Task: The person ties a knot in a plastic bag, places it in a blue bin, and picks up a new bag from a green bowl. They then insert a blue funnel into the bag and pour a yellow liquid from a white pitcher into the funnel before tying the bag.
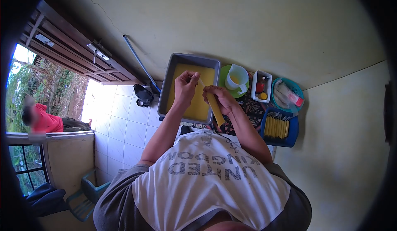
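in the head view, the left hand (186, 87) is nearly closed over the tray (168, 91) of yellow liquid (180, 69), its thumb and fingertips pinched together on the thin, clear top (201, 82) of a tube. the right hand (222, 100) is part closed, fingers curled around the upper body of that yellow tube (215, 112). the tube slants down towards the person, its top above the liquid and its lower end by the tray's right rim. the right hand seems to bear the weight, leaving the left fingertips free for the fine grip; with the top over the tray, any drip would likely land in it.

to the right, the jug (236, 77) sits on a green plate (224, 71), near enough to reach and probably set there to catch drips. beside it, a white box (255, 85) keeps small red and yellow items (261, 91) together, and a teal basket (301, 91) holds plastic bags (285, 94). nearer the person, full tubes (276, 127) lie side by side in a blue basket (292, 136), tops pointing the same way, perhaps to keep them neat. patterned cloth (250, 112) shows beneath the things.
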A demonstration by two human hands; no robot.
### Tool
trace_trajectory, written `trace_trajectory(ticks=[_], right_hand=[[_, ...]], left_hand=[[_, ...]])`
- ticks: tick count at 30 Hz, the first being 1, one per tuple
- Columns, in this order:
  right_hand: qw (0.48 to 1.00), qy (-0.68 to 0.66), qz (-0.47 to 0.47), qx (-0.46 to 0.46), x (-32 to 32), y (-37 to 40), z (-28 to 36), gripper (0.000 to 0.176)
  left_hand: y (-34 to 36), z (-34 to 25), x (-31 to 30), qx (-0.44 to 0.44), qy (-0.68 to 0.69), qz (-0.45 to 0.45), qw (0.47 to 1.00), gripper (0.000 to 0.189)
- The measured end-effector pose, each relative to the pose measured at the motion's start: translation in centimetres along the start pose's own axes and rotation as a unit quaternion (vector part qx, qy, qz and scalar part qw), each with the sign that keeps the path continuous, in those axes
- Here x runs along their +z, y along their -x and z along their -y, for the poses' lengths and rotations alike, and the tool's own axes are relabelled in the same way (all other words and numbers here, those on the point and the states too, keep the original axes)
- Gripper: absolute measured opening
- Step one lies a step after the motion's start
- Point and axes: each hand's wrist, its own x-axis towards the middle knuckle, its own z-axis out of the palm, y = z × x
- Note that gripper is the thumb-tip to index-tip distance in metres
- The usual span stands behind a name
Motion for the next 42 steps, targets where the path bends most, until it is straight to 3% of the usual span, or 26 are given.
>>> trace_trajectory(ticks=[9, 11, 14, 18, 20, 21, 24, 26, 30, 34, 36, 38, 40, 41, 42], right_hand=[[0.999, 0.028, -0.046, -0.004, 0.1, 0.6, 0.2, 0.024], [0.994, 0.042, -0.087, -0.052, -0.6, 0.4, -0.5, 0.026], [0.988, 0.047, -0.120, -0.079, -1.8, 0.5, -1.4, 0.031], [0.985, 0.108, -0.101, -0.083, -2.9, 2.5, -2.1, 0.033], [0.953, 0.243, -0.127, -0.132, -2.7, 4.4, -2.4, 0.032], [0.952, 0.239, -0.135, -0.133, -3.2, 5.2, -2.8, 0.032], [0.921, 0.291, -0.209, -0.155, -5.1, 7.5, -3.7, 0.031], [0.872, 0.379, -0.267, -0.157, -6.2, 9.5, -4.3, 0.028], [0.846, 0.381, -0.345, -0.143, -8.8, 13.4, -5.6, 0.030], [0.812, 0.373, -0.421, -0.158, -12.5, 16.5, -7.2, 0.031], [0.781, 0.349, -0.488, -0.175, -14.6, 18.1, -7.3, 0.030], [0.752, 0.356, -0.523, -0.188, -17.0, 20.1, -6.8, 0.029], [0.672, 0.388, -0.605, -0.179, -21.0, 21.6, -7.1, 0.031], [0.670, 0.383, -0.610, -0.179, -23.2, 22.3, -7.3, 0.031], [0.630, 0.396, -0.642, -0.183, -25.6, 22.8, -7.5, 0.032]], left_hand=[[0.6, -1.1, 0.5, -0.057, -0.048, 0.043, 0.996, 0.025], [1.1, -0.3, 0.5, -0.138, -0.075, 0.123, 0.980, 0.027], [1.8, 1.6, 0.8, -0.135, -0.021, 0.146, 0.980, 0.027], [1.7, 3.3, 1.4, -0.138, 0.009, 0.097, 0.986, 0.027], [2.1, 3.7, 2.3, -0.152, 0.043, 0.067, 0.985, 0.028], [2.5, 3.8, 2.7, -0.156, 0.041, 0.074, 0.984, 0.028], [3.6, 4.4, 4.3, -0.183, -0.049, 0.145, 0.971, 0.030], [3.8, 5.5, 5.0, -0.140, -0.133, 0.246, 0.950, 0.034], [6.1, 6.3, 7.9, -0.098, -0.216, 0.388, 0.891, 0.037], [7.6, 8.6, 9.8, -0.073, -0.241, 0.462, 0.851, 0.032], [8.3, 9.3, 10.6, -0.117, -0.230, 0.484, 0.836, 0.029], [9.1, 9.5, 11.7, -0.066, -0.257, 0.507, 0.820, 0.026], [9.6, 9.8, 12.9, -0.088, -0.272, 0.514, 0.808, 0.023], [9.8, 10.1, 13.4, -0.085, -0.284, 0.523, 0.799, 0.022], [10.0, 10.3, 13.7, -0.083, -0.297, 0.530, 0.790, 0.021]])
